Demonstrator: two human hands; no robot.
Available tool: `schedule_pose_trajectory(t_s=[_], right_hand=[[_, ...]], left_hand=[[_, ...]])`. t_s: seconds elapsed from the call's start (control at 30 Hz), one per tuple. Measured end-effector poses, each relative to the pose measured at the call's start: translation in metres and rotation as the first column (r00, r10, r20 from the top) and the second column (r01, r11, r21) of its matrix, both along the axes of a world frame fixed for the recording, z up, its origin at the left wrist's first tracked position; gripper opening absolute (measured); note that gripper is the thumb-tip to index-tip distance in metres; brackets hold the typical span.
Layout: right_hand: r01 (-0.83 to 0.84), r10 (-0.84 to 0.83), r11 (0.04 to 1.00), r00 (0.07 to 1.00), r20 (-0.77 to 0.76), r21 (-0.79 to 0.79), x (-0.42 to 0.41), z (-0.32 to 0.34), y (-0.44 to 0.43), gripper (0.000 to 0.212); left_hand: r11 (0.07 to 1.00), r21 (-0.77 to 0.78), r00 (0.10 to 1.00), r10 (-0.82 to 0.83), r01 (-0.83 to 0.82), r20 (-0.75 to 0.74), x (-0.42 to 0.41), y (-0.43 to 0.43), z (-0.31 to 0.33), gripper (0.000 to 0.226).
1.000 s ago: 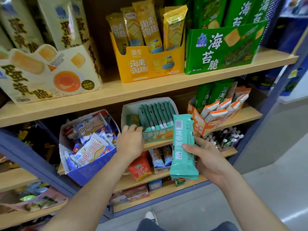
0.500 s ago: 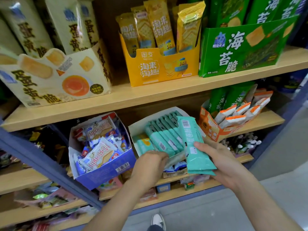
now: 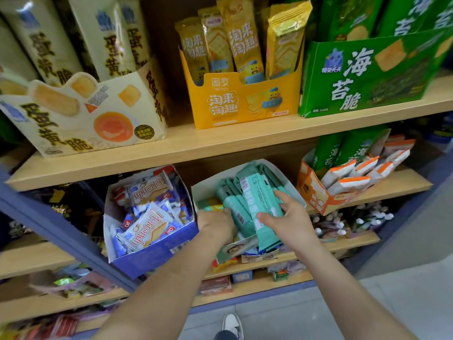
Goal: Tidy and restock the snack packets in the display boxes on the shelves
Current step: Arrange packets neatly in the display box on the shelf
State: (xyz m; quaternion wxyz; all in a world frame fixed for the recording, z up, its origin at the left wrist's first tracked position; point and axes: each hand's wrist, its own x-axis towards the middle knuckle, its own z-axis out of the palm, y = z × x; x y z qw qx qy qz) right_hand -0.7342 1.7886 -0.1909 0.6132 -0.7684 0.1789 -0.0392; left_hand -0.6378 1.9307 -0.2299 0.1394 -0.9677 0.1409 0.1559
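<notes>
Head view: I am seeing the right hand point(image 3: 290, 224) pinching a teal packet point(image 3: 259, 192) lying atop the row inside the white display box point(image 3: 203, 190); the left hand point(image 3: 215, 225) is gripping the box's front edge.

Left hand point(image 3: 215, 225) fingertips dip out of sight into the white display box point(image 3: 204, 190), grip unreadable. Right hand point(image 3: 286, 222), pinching the teal packet point(image 3: 259, 200), covers its right edge. The green seaweed box point(image 3: 367, 77) runs off the frame's right edge, and the lower-left shelf packets point(image 3: 71, 283) are just blur.

Green box point(image 3: 382, 94) reads "海苔脆"; yellow box point(image 3: 245, 111) "淘来淘趣".
</notes>
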Motion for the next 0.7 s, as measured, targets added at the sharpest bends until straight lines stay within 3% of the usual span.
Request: schedule_pose_trajectory(t_s=[0.1,0.2,0.33,0.4,0.53,0.7], right_hand=[[0.013,-0.012,1.000,1.000,0.016,-0.029,0.003,-0.003,-0.001,0.064],[0.032,-0.032,0.999,0.999,0.032,-0.008,0.003,-0.003,0.000,0.064],[0.012,-0.012,1.000,0.999,0.035,-0.006,0.004,0.001,-0.001,0.066],[0.004,-0.004,1.000,1.000,0.024,-0.010,0.007,0.001,-0.002,0.066],[-0.051,0.050,0.998,0.999,0.022,0.039,0.018,0.009,0.008,0.052],[-0.257,0.270,0.962,0.943,-0.192,0.090,0.037,0.012,0.024,0.042]], left_hand=[[0.970,-0.177,0.986,0.155,-0.165,-0.068,0.003,-0.007,-0.001,0.064],[0.901,-0.319,0.956,0.275,-0.293,-0.104,0.006,-0.007,0.006,0.061],[0.807,-0.502,0.948,0.303,-0.312,-0.102,0.007,0.000,0.021,0.066],[0.794,-0.535,0.953,0.292,-0.289,-0.081,0.006,0.007,0.033,0.067],[0.791,-0.566,0.951,0.306,-0.231,0.039,-0.004,0.021,0.043,0.040],[0.855,-0.478,0.957,0.275,-0.200,0.090,-0.012,0.023,0.037,0.019]])
